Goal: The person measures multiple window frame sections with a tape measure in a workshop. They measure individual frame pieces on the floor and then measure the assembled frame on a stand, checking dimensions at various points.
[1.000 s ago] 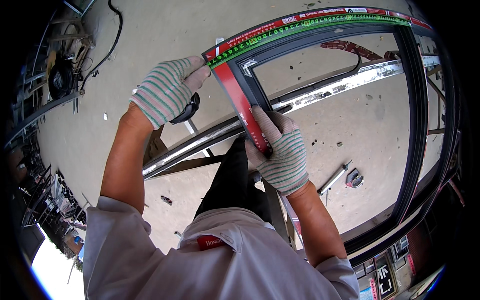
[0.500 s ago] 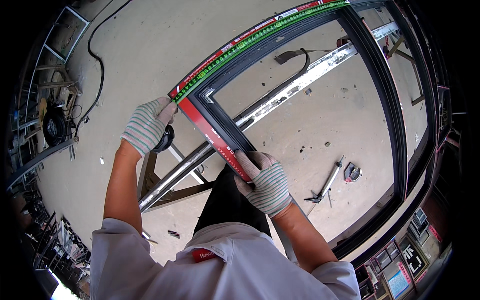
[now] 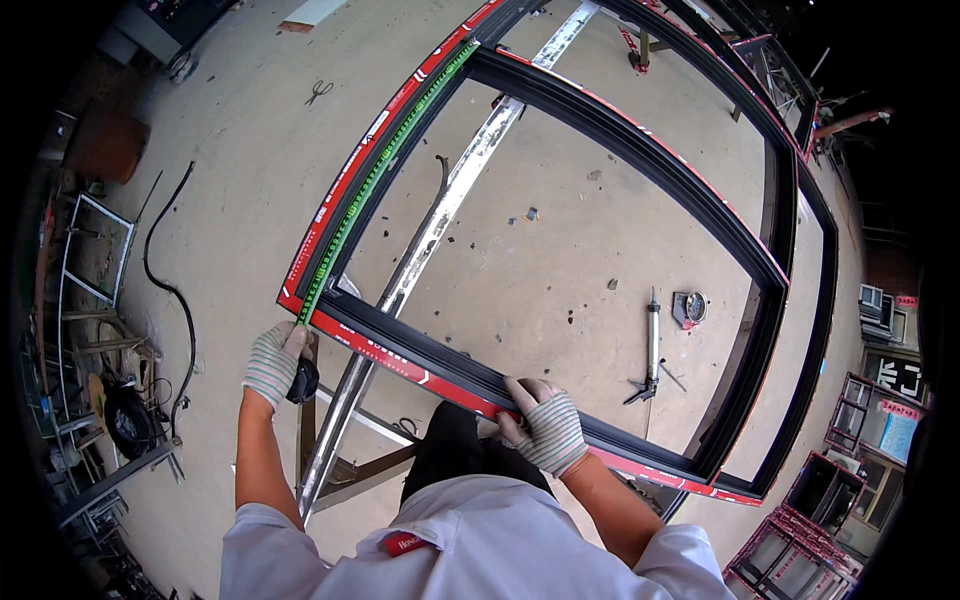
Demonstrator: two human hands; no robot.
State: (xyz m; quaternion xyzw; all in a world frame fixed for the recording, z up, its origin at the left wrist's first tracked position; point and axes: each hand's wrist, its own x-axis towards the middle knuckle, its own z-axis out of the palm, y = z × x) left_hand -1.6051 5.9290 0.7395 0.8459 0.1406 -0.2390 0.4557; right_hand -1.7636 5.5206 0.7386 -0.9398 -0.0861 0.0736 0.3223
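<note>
1. The large black metal window frame with red protective tape along its edges point(image 3: 560, 130) lies roughly flat above the concrete floor point(image 3: 230, 170), its near rail just in front of the person; its far right corner runs into the dark rim of the view and cannot be followed.
2. The left hand in a striped knit glove point(image 3: 274, 362) is closed around the frame's near left corner. A small black object point(image 3: 304, 381) sits against the palm; what it is cannot be made out.
3. The right hand in a matching glove point(image 3: 545, 430) presses down on the near rail, fingers curled over its edge, with the fingertips hidden behind the rail.
4. A long silver metal bar point(image 3: 420, 235) runs under the frame; its lower end disappears behind the person's dark trousers and white shirt.
5. A caulking gun point(image 3: 652, 345) and a small round tool point(image 3: 689, 307) lie on the floor inside the frame opening.
</note>
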